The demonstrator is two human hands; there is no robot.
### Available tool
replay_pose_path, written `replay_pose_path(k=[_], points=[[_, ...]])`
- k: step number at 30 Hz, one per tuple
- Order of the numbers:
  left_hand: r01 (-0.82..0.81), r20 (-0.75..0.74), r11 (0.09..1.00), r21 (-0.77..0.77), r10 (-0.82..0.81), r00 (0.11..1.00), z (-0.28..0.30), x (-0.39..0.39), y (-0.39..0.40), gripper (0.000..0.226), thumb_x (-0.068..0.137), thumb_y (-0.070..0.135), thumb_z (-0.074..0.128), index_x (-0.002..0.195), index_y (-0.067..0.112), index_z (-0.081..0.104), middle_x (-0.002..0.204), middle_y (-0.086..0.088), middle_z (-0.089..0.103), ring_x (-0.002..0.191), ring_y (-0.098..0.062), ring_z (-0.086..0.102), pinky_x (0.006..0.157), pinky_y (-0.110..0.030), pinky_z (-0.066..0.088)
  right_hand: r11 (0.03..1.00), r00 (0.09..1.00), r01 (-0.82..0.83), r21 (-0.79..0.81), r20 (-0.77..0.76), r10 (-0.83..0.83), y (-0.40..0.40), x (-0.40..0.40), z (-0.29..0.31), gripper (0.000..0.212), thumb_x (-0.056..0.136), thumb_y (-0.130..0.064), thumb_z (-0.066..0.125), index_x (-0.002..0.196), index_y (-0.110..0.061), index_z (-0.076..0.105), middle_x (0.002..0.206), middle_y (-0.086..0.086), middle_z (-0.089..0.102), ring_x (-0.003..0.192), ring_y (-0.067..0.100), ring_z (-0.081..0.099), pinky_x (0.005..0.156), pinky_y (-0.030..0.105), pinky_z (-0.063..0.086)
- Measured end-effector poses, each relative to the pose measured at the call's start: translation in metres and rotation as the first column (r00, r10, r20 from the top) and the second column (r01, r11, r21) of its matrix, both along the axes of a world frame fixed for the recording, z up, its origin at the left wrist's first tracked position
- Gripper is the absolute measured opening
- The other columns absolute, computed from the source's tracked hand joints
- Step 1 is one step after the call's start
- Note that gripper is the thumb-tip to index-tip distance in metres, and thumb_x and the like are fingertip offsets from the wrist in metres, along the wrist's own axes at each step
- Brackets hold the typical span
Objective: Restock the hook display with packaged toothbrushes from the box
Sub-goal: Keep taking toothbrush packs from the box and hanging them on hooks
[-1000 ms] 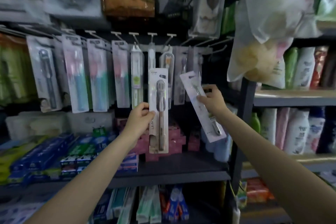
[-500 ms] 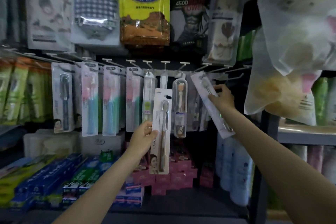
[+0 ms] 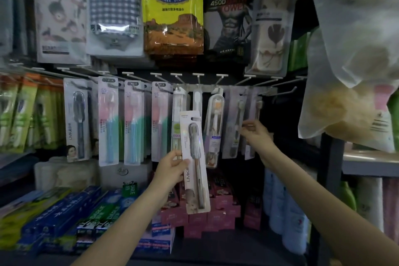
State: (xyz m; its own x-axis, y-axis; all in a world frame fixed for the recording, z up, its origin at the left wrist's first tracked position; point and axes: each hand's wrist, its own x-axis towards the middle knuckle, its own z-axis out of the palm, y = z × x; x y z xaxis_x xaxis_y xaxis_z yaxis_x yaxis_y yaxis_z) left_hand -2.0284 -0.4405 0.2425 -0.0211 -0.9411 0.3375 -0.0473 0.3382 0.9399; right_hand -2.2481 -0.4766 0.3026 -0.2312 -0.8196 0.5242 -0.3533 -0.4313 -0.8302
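The packaged toothbrush [image 3: 195, 162] is a long white card with a clear blister over a grey and tan brush, the letters LMK printed up its lower left edge and a small picture at the bottom. It stands nearly upright, tilted slightly to the left at the top, in front of the hook display [image 3: 200, 87] and below its row of hooks.

The left hand [image 3: 170, 170] grips this pack by its left edge about halfway up, thumb in front and fingers curled behind, with the arm reaching up from the lower left. The right hand [image 3: 255, 133] is raised further to the right, its fingers pinching the side of a hanging pack [image 3: 235, 123] on the display; the fingertips are blurred, so the exact hold is hard to read.

The hooks carry a row of toothbrush packs: one dark brush at the left, several pink and blue ones, then clear tubes and pale cards. The shelf [image 3: 226, 242] below holds stacked pink boxes [image 3: 218, 216] and blue and green toothpaste cartons [image 3: 71, 216].
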Motion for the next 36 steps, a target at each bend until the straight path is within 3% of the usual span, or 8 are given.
replay_pose_path(k=[5, 8, 12, 14, 19, 23, 30, 36], points=[[0.057, -0.111, 0.998, 0.026, -0.054, 0.992, 0.0, 0.001, 0.008, 0.015, 0.091, 0.009, 0.056, 0.09, 0.024, 0.057, 0.083, 0.0, 0.066, 0.076, -0.011, 0.063, 0.061, -0.017, 0.05, 0.96, 0.944, -0.276, 0.055, -0.175, 0.281, 0.02, 0.029, -0.012, 0.007, 0.088, -0.024, 0.061, 0.095, -0.02, 0.06, 0.093, -0.005, 0.06, 0.086, 0.01, 0.056, 0.081, 0.03, 0.048], [0.048, -0.067, 0.999, -0.012, -0.049, 0.997, 0.001, 0.006, 0.01, 0.014, 0.091, 0.013, 0.057, 0.093, 0.027, 0.056, 0.083, 0.004, 0.064, 0.079, -0.008, 0.062, 0.067, -0.019, 0.051, 0.91, 0.892, -0.403, 0.098, -0.18, 0.414, 0.025, 0.052, -0.015, 0.011, 0.085, -0.022, 0.066, 0.093, -0.014, 0.063, 0.087, 0.002, 0.066, 0.079, 0.014, 0.062, 0.079, 0.033, 0.051], [0.038, 0.133, 0.992, -0.12, -0.022, 0.991, -0.003, 0.024, 0.003, 0.014, 0.091, 0.018, 0.057, 0.096, 0.03, 0.051, 0.088, 0.013, 0.06, 0.088, -0.002, 0.059, 0.08, -0.02, 0.048, 0.887, 0.849, -0.445, 0.123, -0.257, 0.462, 0.029, 0.076, -0.017, 0.008, 0.086, -0.011, 0.064, 0.087, -0.018, 0.065, 0.081, -0.011, 0.069, 0.078, -0.001, 0.064, 0.068, 0.013, 0.048], [0.055, 0.235, 0.981, -0.189, -0.009, 0.972, -0.005, 0.036, 0.0, 0.018, 0.092, 0.013, 0.055, 0.09, 0.031, 0.055, 0.09, 0.014, 0.062, 0.092, -0.002, 0.059, 0.082, -0.017, 0.048, 0.906, 0.893, -0.412, 0.102, -0.155, 0.423, 0.025, 0.079, -0.016, 0.008, 0.088, -0.014, 0.062, 0.092, -0.021, 0.061, 0.088, -0.005, 0.067, 0.091, 0.012, 0.065, 0.078, 0.023, 0.051], [-0.072, 0.281, 0.965, -0.254, 0.145, 0.949, -0.011, 0.076, -0.01, 0.029, 0.091, -0.001, 0.049, 0.088, 0.027, 0.057, 0.096, 0.013, 0.059, 0.097, -0.005, 0.055, 0.084, -0.012, 0.04, 0.931, 0.931, -0.363, 0.043, -0.027, 0.364, 0.023, 0.084, -0.011, 0.083, 0.066, -0.056, 0.072, 0.134, -0.021, 0.038, 0.123, -0.003, 0.047, 0.114, 0.02, 0.048, 0.095, 0.036, 0.042], [-0.222, 0.201, 0.954, -0.199, 0.262, 0.944, -0.015, 0.121, -0.019, 0.028, 0.09, -0.004, 0.046, 0.091, 0.022, 0.056, 0.108, 0.0, 0.055, 0.106, -0.013, 0.05, 0.087, -0.022, 0.037, 0.956, 0.926, -0.293, -0.031, -0.258, 0.275, 0.032, 0.121, -0.001, 0.045, 0.092, -0.019, 0.055, 0.134, -0.02, 0.038, 0.115, -0.009, 0.057, 0.103, 0.009, 0.057, 0.093, 0.034, 0.047], [-0.339, 0.179, 0.925, -0.175, 0.368, 0.913, -0.023, 0.218, -0.02, 0.021, 0.092, -0.002, 0.044, 0.099, 0.015, 0.054, 0.116, -0.006, 0.054, 0.105, -0.017, 0.051, 0.079, -0.026, 0.04, 0.966, 0.928, -0.242, -0.086, -0.312, 0.205, 0.024, 0.219, 0.007, 0.035, 0.087, -0.012, 0.063, 0.114, -0.021, 0.041, 0.071, -0.008, 0.066, 0.059, 0.006, 0.061, 0.057, 0.022, 0.047], [-0.407, 0.11, 0.897, -0.173, 0.428, 0.897, -0.037, 0.301, -0.016, 0.017, 0.091, -0.002, 0.048, 0.098, 0.012, 0.054, 0.101, -0.002, 0.054, 0.101, -0.016, 0.05, 0.081, -0.024, 0.038, 0.965, 0.866, -0.261, 0.001, -0.442, 0.235, 0.0, 0.319, 0.016, 0.023, 0.086, -0.019, 0.065, 0.102, -0.02, 0.049, 0.076, 0.008, 0.066, 0.063, 0.019, 0.059, 0.054, 0.026, 0.044]])
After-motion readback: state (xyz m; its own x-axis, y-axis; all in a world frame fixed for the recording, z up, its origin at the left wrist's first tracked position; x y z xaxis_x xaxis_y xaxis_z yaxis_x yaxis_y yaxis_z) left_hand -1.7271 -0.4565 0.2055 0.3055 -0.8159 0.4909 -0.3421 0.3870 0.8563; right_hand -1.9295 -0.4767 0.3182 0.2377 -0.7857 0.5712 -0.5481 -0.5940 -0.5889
